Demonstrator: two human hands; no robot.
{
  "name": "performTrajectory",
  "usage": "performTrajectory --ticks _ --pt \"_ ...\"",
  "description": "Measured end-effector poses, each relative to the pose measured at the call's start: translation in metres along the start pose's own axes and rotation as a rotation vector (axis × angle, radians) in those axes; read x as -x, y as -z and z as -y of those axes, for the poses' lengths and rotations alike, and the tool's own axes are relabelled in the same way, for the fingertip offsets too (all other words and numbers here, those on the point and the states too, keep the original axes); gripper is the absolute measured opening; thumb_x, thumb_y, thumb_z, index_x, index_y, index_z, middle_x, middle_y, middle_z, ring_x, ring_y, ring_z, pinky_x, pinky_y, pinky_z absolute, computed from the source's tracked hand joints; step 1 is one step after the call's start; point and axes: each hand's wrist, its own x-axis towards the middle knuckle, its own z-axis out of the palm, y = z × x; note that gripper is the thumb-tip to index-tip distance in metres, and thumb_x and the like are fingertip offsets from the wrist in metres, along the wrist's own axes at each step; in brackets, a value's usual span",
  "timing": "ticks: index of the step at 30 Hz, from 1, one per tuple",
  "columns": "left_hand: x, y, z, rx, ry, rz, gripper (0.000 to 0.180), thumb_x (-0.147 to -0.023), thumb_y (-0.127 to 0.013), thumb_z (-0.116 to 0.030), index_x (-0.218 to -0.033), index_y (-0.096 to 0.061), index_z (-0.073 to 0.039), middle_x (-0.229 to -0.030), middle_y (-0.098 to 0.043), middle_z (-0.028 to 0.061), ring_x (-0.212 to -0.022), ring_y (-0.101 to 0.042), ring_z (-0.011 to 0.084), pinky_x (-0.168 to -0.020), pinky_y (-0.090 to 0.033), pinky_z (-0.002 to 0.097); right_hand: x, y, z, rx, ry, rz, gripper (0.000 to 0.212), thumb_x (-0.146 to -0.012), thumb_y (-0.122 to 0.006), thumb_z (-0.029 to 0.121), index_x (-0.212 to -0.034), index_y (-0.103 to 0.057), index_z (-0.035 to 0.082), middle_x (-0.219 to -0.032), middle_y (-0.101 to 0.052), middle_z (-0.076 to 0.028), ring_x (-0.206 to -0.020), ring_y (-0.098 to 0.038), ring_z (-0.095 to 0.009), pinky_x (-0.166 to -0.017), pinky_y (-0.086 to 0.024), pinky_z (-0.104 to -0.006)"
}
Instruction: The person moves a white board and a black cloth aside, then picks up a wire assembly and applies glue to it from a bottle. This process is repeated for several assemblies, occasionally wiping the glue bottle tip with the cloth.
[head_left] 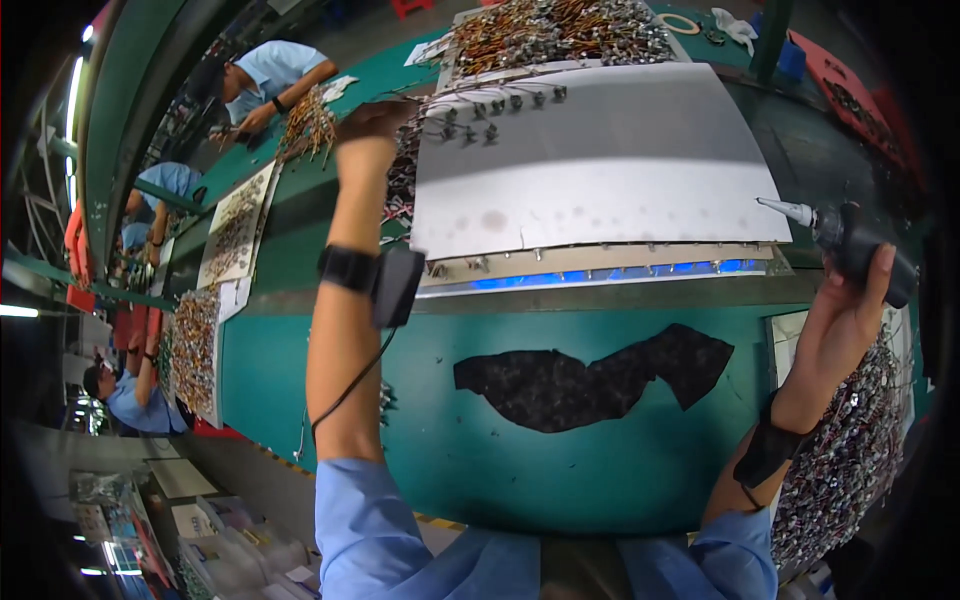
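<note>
My right hand (pixel 838 335) is wrapped round a black squeeze bottle (pixel 872 252) at the right. The bottle's pale conical nozzle points left, over the right edge of a white board (pixel 600 190). My left hand (pixel 378 122) reaches to the board's far left corner, beside small wired parts (pixel 490 105) that lie in rows on it. That hand is dark and smeared, so its fingers do not show clearly. Along the board's near edge runs a strip with a row of small metal parts and a blue-lit band (pixel 610 275).
A black cloth piece (pixel 590 388) lies on the green table (pixel 480 490). Heaps of wired parts stand at the far side (pixel 560 35) and at the right (pixel 845 460). A red tray (pixel 850 95) is at the far right. Co-workers in blue (pixel 275 80) sit along the left.
</note>
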Motion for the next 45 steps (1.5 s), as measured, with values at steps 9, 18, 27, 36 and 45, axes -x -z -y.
performTrajectory --ticks 9,18,27,36,45 --pt "-0.015 -0.125 0.008 -0.338 0.27 0.349 0.023 -0.061 -0.066 -0.032 -0.073 -0.067 -0.014 -0.074 -0.063 0.01 -0.075 -0.059 0.0251 -0.072 -0.046 0.0329 -0.017 0.023 -0.005 -0.075 0.003 -0.07 0.026 -0.084 -0.05 0.022 -0.098 -0.051 0.0 -0.095 -0.055 -0.01 -0.062 -0.043 -0.007 -0.056 -0.035 -0.0194" --pt "-0.011 -0.137 0.006 -0.501 0.15 0.371 0.026 -0.06 -0.066 -0.032 -0.077 -0.067 -0.013 -0.08 -0.062 0.0119 -0.078 -0.059 0.0275 -0.074 -0.045 0.0329 -0.016 0.021 -0.002 -0.067 -0.013 -0.062 0.026 -0.085 -0.049 0.022 -0.099 -0.05 0.001 -0.099 -0.055 -0.012 -0.061 -0.043 -0.007 -0.055 -0.035 -0.0187" --pt "0.037 -0.062 -0.021 -0.128 0.035 0.106 0.035 -0.06 -0.069 -0.032 -0.081 -0.065 -0.005 -0.077 -0.06 0.0149 -0.069 -0.057 0.0253 -0.063 -0.045 0.0313 -0.011 0.014 0.003 -0.131 -0.042 -0.021 0.025 -0.084 -0.049 0.023 -0.098 -0.051 0.002 -0.095 -0.056 -0.009 -0.062 -0.044 -0.008 -0.058 -0.036 -0.0205" --pt "0.244 0.091 -0.042 -0.041 0.263 -0.078 0.012 -0.073 -0.06 -0.01 -0.081 -0.062 -0.001 -0.085 -0.055 0.004 -0.067 -0.048 0.0106 -0.056 -0.037 0.0211 -0.003 0.012 -0.009 -0.245 -0.195 0.355 0.028 -0.086 -0.042 0.018 -0.105 -0.048 -0.002 -0.104 -0.052 -0.011 -0.07 -0.045 -0.013 -0.064 -0.036 -0.024" --pt "0.356 0.143 -0.031 -0.208 0.613 -0.266 0.012 -0.073 -0.061 -0.01 -0.078 -0.061 0.0 -0.083 -0.052 0.0063 -0.069 -0.049 0.0148 -0.057 -0.038 0.0247 0.05 -0.032 -0.025 -0.168 -0.34 0.46 0.029 -0.086 -0.043 0.02 -0.104 -0.046 -0.003 -0.104 -0.051 -0.014 -0.065 -0.044 -0.012 -0.065 -0.037 -0.0236"
